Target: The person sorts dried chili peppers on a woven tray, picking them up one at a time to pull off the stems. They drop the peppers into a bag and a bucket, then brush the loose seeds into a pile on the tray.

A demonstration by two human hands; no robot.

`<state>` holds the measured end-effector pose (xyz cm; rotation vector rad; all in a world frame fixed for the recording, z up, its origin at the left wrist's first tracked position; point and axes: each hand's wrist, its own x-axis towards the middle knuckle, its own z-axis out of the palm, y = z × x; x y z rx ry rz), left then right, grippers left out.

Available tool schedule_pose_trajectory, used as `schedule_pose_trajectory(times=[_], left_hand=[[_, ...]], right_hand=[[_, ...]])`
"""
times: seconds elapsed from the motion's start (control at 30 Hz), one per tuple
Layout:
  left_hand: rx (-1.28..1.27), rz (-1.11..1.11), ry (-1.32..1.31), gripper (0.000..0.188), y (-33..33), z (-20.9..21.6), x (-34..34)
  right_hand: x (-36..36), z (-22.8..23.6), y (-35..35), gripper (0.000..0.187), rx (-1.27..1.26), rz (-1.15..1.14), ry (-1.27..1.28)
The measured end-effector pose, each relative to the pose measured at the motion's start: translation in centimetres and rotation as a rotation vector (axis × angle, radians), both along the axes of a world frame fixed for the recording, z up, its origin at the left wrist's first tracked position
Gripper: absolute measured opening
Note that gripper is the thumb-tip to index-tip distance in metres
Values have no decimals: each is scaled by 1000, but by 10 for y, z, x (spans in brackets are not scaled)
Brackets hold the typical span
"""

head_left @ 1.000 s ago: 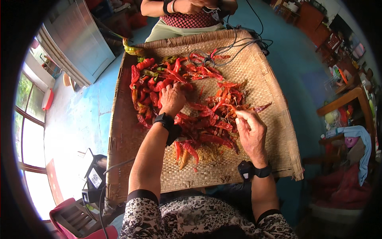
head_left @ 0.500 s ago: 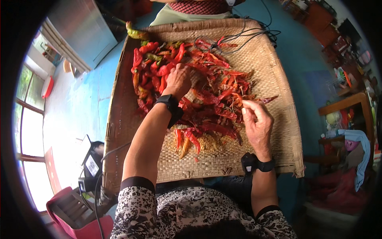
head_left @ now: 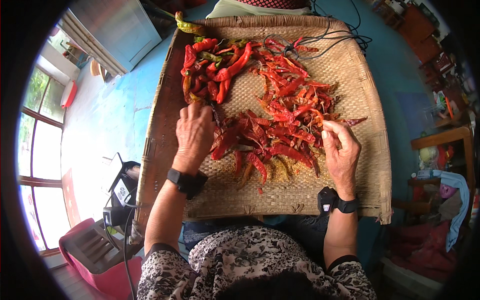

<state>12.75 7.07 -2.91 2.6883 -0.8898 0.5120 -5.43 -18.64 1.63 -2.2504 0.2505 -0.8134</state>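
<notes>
A shallow woven bamboo tray spans the middle of the view. Glossy fresh chili peppers, red with some green, are heaped at its far left. Wrinkled dried red chilies spread across the centre, with loose yellow seeds below them. My left hand is at the near end of the fresh heap, its fingers curled down; what they grip, if anything, is hidden. At the right side of the dried pile, my right hand pinches an orange-red dried chili between thumb and forefinger.
Black cables lie over the tray's far right corner, where a person's light-coloured clothing shows beyond the rim. A pink-draped chair and a black device on a stand are at the left. Wooden furniture stands at the right.
My left hand has drawn back toward me and left from the middle of the peppers, leaving a gap of bare weave between fresh and dried ones. My right hand keeps its pinch. The view has shifted slightly.
</notes>
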Motion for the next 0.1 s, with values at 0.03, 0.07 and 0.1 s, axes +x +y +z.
schedule_pose_trajectory(times=[0.03, 0.07, 0.1], left_hand=[[2, 61, -7, 30, 9, -2, -1], [31, 77, 100, 38, 18, -4, -1], [60, 95, 206, 47, 24, 2, -4]], right_hand=[[0, 0, 0, 18, 1, 3, 2], [0, -1, 0, 18, 6, 5, -12], [0, -3, 0, 17, 12, 10, -27]])
